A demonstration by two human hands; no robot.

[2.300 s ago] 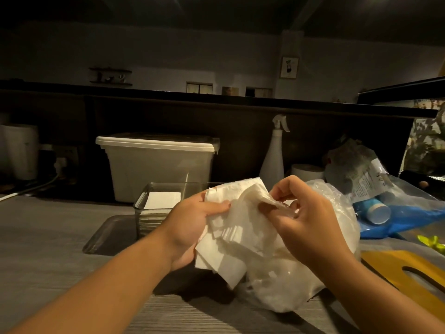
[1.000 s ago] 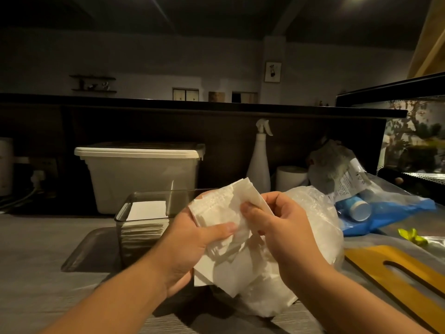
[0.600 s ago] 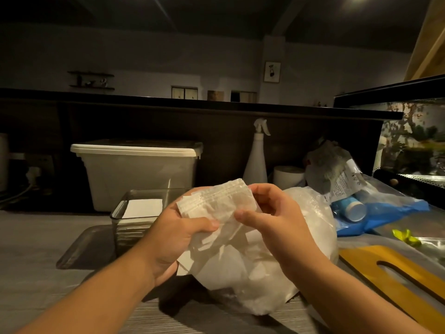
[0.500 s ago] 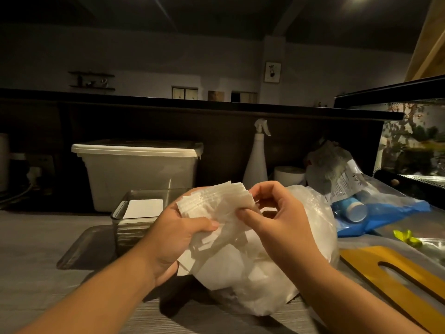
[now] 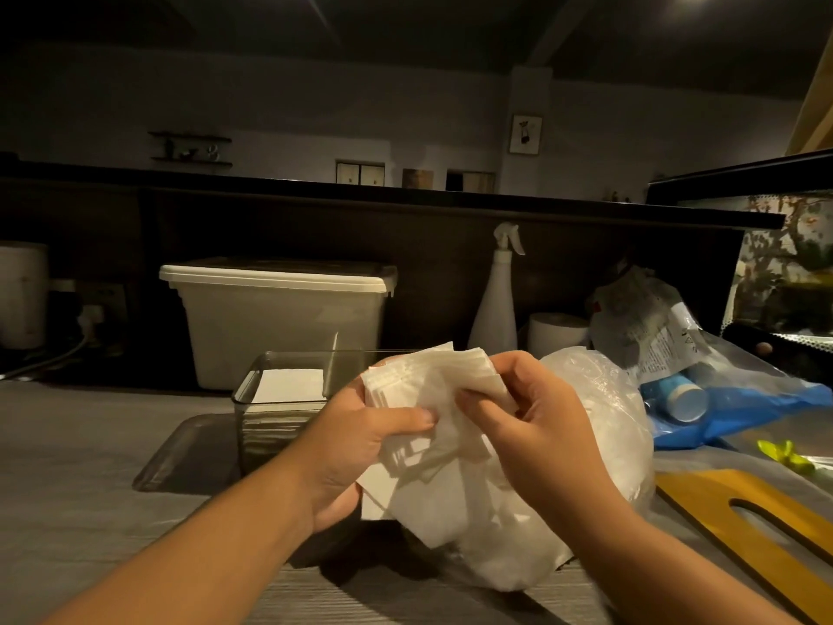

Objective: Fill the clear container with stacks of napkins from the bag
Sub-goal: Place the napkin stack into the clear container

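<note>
Both hands are clamped on a ragged stack of white paper napkins [image 5: 428, 376], held just right of the clear rectangular plastic container [image 5: 270, 439]. The left hand [image 5: 360, 448] grips its left edge and the right hand [image 5: 541, 435] pinches its top corner. The crinkled translucent plastic bag [image 5: 599, 399] sags beneath. The sheets look fanned, so they are best squared before being laid flat on the napkins already inside.

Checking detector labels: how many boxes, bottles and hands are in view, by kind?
Boxes: 2 (clear container, white lidded bin)
Bottles: 2 (white spray bottle, blue bottle)
Hands: 2 (left hand, right hand)
Total: 6
</note>
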